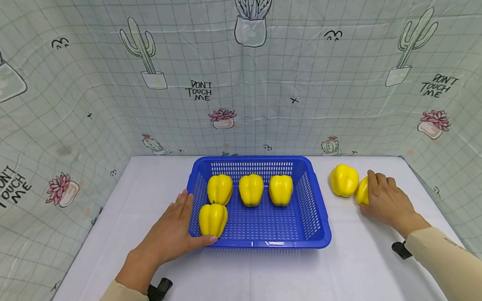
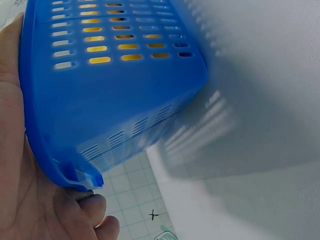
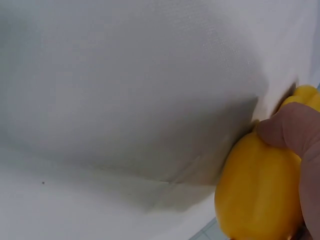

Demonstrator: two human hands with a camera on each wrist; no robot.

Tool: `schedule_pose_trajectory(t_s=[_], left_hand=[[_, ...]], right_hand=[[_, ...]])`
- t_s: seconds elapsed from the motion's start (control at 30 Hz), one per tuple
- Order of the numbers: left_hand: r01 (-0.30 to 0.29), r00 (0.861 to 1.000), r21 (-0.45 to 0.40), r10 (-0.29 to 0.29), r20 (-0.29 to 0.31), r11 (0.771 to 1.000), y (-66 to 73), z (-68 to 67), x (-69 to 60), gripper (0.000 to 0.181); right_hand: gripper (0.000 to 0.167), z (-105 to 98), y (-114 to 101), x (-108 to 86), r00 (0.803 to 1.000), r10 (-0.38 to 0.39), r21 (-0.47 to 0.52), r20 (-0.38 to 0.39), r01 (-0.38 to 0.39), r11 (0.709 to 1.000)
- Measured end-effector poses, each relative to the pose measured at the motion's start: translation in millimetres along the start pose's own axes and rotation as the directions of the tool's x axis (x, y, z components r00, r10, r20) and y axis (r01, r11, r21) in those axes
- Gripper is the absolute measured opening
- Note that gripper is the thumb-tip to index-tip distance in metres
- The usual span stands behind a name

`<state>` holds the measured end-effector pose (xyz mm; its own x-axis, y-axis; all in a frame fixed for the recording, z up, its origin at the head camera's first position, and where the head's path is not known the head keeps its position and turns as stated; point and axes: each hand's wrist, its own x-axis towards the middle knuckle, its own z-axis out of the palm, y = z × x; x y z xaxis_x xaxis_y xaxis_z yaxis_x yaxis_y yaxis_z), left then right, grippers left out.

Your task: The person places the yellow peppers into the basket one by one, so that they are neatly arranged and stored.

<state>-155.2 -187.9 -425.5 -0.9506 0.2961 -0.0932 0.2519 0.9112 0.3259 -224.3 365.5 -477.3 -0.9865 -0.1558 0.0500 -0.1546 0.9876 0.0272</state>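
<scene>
My left hand (image 1: 168,234) rests against the left near corner of a blue plastic basket (image 1: 269,245), its fingers extended along the side rim and its thumb on the near rim. The basket's perforated wall (image 2: 120,85) fills much of the left wrist view. Several yellow bell peppers lie inside, one of them a pepper (image 1: 213,220) close to my left thumb. To the right of the basket, my right hand (image 1: 387,200) grips a yellow bell pepper (image 3: 257,185) on the table, covering most of it in the head view. Another bell pepper (image 1: 344,180) sits just left of it.
A white cloth covers the table (image 1: 260,286). Behind and at the sides hangs a grid-patterned curtain (image 1: 294,70) with printed cacti, meeting the table's back edge close behind the basket. Black straps are on both wrists.
</scene>
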Motion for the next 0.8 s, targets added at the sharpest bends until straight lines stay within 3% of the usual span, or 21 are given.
schedule_pose_trajectory(t_s=[0.23,0.53,0.8], left_hand=[[0.009,1.000,-0.011,-0.009,0.002,1.000,0.4,0.0,0.1,0.128],[0.006,1.000,-0.010,-0.006,0.003,1.000,-0.2,0.3,-0.1,0.127],[0.013,1.000,-0.016,-0.013,0.011,1.000,-0.4,1.1,1.0,0.129]], right_hand=[[0.086,0,-1,-4.2,0.999,-0.008,0.025,-0.034,0.009,1.000],[0.089,3,0,-8.8,0.994,-0.042,-0.001,-0.096,0.042,0.999],[0.082,2,-1,-12.1,0.975,-0.088,-0.021,-0.205,0.085,0.996]])
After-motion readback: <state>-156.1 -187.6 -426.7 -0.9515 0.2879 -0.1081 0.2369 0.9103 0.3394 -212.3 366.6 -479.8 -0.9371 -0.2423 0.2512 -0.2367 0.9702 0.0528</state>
